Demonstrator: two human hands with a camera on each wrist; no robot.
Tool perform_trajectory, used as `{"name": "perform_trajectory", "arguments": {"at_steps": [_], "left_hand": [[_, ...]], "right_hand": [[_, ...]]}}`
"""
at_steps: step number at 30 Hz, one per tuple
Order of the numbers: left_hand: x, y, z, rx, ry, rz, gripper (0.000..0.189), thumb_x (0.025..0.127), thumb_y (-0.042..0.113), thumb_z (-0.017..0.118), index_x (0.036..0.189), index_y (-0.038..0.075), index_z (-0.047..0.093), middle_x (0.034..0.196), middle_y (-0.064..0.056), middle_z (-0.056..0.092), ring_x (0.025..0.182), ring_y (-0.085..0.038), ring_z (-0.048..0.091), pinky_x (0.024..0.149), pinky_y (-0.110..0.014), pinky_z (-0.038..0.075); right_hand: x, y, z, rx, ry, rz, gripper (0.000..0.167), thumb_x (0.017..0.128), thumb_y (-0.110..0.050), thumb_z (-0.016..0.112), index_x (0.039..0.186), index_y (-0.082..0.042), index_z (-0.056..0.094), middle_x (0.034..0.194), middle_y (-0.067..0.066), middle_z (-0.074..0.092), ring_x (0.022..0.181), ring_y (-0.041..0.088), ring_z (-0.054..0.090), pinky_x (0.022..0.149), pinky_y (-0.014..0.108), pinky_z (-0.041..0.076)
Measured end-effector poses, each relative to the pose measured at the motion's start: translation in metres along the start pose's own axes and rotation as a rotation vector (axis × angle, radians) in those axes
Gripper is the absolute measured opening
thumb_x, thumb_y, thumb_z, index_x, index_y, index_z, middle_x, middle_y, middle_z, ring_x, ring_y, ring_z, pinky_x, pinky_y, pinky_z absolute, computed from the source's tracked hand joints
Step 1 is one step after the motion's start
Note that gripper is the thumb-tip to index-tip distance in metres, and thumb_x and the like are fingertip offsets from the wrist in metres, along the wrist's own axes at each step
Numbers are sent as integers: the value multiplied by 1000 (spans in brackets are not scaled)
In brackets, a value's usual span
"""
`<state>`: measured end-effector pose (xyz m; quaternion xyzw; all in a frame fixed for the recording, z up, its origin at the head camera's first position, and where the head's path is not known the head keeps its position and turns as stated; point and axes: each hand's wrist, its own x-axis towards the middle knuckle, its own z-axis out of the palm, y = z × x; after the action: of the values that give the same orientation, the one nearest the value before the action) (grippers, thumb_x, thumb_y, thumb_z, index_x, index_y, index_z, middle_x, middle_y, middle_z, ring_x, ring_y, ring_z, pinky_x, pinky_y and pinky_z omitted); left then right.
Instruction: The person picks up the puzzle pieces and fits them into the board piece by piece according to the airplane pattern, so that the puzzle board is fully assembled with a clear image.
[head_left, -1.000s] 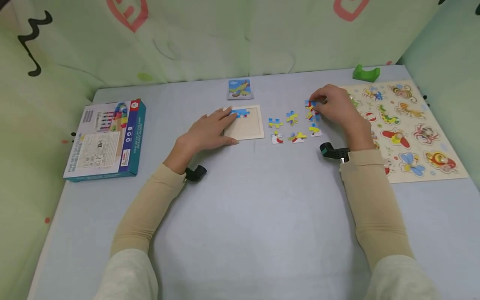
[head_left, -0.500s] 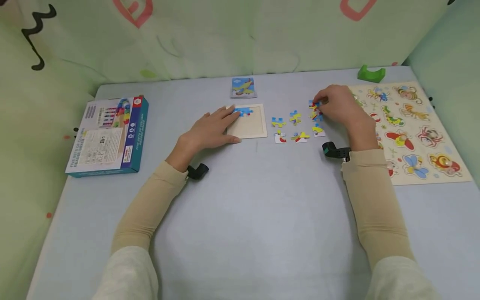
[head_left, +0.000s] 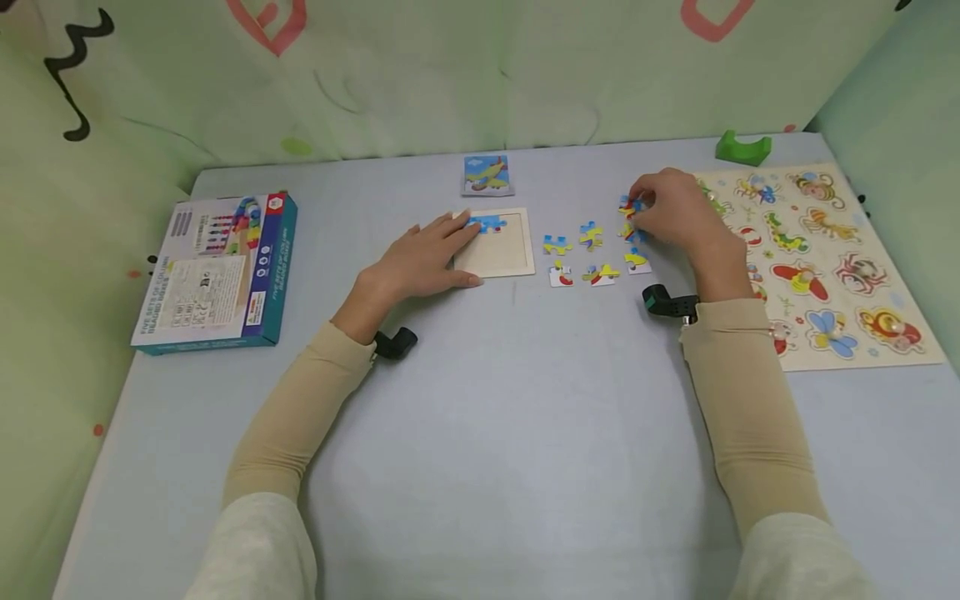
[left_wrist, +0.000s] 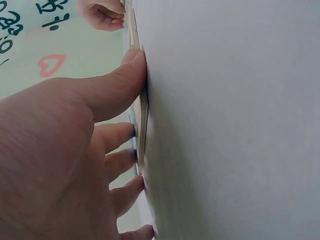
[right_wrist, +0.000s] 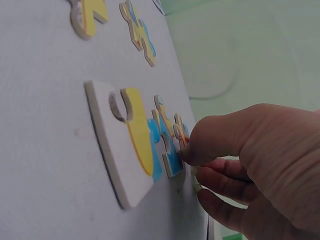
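Note:
My left hand [head_left: 427, 260] lies with extended fingers over the left edge of a small wooden puzzle tray [head_left: 517, 265], its thumb [left_wrist: 120, 82] touching the near edge. Joined blue puzzle pieces [head_left: 489, 223] sit along the tray's top. At the right, my right hand [head_left: 678, 212] pinches a blue, red and yellow puzzle piece [head_left: 626, 202] between thumb and fingers; the fingers partly hide it. Just below it lie another piece [head_left: 632, 234] and a white-edged yellow piece [right_wrist: 135, 140]. Several loose pieces [head_left: 590, 235] lie between tray and right hand.
A picture card of a plane [head_left: 486, 175] lies behind the tray. On the right is a large wooden insect board [head_left: 862, 333], partly under the right forearm, with a green block [head_left: 742, 150] behind it. A boxed toy [head_left: 213, 275] lies left. Curtains enclose the table.
The whole head view has shifted slightly. My right hand has shifted the puzzle piece a little away from the piece below it. My left hand stays on the tray.

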<state>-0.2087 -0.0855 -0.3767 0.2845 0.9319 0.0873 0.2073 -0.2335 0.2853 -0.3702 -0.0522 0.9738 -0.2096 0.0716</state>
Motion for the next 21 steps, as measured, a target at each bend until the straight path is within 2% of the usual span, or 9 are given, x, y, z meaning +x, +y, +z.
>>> {"name": "perform_trajectory", "arguments": {"at_steps": [5, 11, 21], "left_hand": [[0, -1, 1, -6, 7, 3, 85, 96, 61, 52, 161, 24, 12, 170, 2, 4, 158, -24, 5, 124, -58, 14], [1, -2, 2, -2, 9, 6, 85, 96, 61, 52, 161, 24, 12, 170, 1, 4, 158, -25, 5, 124, -58, 15], [1, -2, 2, -9, 11, 4, 85, 96, 60, 52, 161, 24, 12, 170, 2, 4, 158, -25, 5, 124, -58, 14]], "right_hand": [[0, 0, 1, 0, 29, 34, 35, 84, -8, 58, 117, 1, 63, 111, 23, 54, 99, 35, 47, 82, 46, 38], [1, 2, 1, 6, 18, 45, 35, 85, -11, 60, 118, 1, 63, 112, 23, 54, 99, 36, 46, 79, 44, 37], [3, -9, 3, 53, 21, 32, 35, 84, -11, 63, 117, 0, 65, 115, 21, 55, 102, 33, 48, 82, 42, 39]]}}
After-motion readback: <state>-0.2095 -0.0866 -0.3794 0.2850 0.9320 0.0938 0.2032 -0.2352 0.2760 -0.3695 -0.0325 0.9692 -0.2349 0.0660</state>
